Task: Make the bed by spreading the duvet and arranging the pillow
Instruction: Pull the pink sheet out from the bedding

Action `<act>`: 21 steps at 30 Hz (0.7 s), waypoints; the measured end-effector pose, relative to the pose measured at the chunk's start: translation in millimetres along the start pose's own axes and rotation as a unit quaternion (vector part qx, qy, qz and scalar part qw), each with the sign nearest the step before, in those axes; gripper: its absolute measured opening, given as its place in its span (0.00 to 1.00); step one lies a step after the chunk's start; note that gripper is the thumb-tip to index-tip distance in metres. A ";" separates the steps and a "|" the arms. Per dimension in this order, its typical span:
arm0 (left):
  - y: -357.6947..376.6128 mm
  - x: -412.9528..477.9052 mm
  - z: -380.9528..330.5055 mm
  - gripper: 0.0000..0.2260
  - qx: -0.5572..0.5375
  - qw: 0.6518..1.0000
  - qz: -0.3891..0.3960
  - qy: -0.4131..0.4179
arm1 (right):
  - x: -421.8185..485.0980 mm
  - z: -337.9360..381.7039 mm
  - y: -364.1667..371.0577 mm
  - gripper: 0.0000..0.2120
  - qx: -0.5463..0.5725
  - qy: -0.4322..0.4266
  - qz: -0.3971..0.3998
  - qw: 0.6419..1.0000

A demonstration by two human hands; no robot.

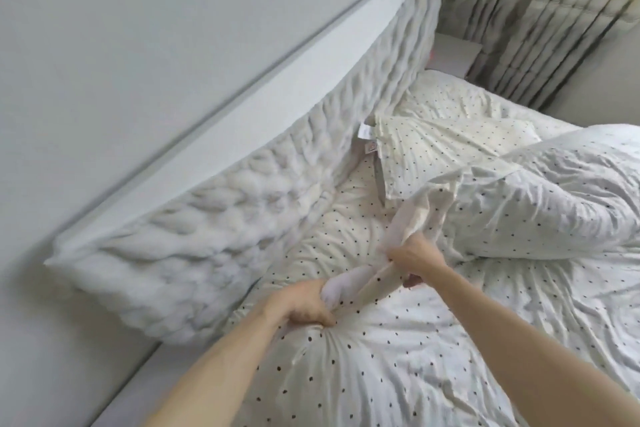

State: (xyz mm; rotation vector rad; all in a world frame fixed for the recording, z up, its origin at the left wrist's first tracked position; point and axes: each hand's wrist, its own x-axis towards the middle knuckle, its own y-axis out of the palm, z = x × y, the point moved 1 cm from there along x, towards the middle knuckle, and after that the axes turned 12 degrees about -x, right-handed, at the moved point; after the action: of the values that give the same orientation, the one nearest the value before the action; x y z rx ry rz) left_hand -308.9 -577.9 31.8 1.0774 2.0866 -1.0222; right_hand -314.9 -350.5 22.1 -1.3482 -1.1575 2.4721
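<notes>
Your left hand (304,305) is closed into a fist on a gathered bunch of the dotted duvet (398,357), near the head of the bed. Your right hand (414,258) is closed too, and it pinches a twisted strip of the same cloth just beside the left one. Between the two hands the edge is rolled like a rope.

The duvet lies in a heap over the middle and right side of the bed, with a big fold (540,198) turned back on itself. The pillow (446,146) rests behind it, close to the padded headboard (242,218), partly under the fold.

I judge the duvet to be light, soft and bulky. It will not slip from your grip, but it follows slowly and it drags its filling. Because the edge is twisted, one pull in the middle would only tighten it. It is better to find the two top corners, hold each firmly, and shake. The pillow is soft; take it by its short sides.
</notes>
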 end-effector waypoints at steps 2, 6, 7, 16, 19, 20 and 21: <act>-35.3 16.0 36.5 0.13 -0.027 0.997 -0.068 -0.004 | 20.6 42.6 15.2 0.21 0.086 -0.015 -0.037 0.995; -113.4 50.8 114.4 0.21 -0.060 0.983 -0.174 -0.024 | 52.7 145.9 58.3 0.19 0.237 -0.062 -0.072 0.967; -126.8 62.4 132.7 0.19 -0.080 0.982 -0.163 -0.046 | 63.3 165.2 72.0 0.21 0.246 -0.074 -0.062 0.964; -71.7 167.9 199.7 0.27 0.036 0.966 -0.234 -0.106 | 146.7 124.7 202.9 0.40 0.088 -0.106 0.194 0.971; -62.0 188.2 202.6 0.31 -0.017 0.963 -0.240 -0.125 | 140.1 90.1 215.8 0.38 0.072 -0.119 0.137 0.981; -60.8 192.2 201.2 0.31 -0.021 0.964 -0.234 -0.125 | 135.9 79.0 215.7 0.37 0.062 -0.129 0.121 0.982; -59.5 196.7 200.2 0.30 -0.025 0.965 -0.229 -0.122 | 133.3 67.8 214.2 0.36 0.052 -0.133 0.105 0.984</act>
State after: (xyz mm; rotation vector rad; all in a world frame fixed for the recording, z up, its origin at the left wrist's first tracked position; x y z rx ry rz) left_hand -432.3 -685.7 -203.8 0.4159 2.1850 -1.2367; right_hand -391.5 -485.5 -188.1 -1.1959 -0.9566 2.8899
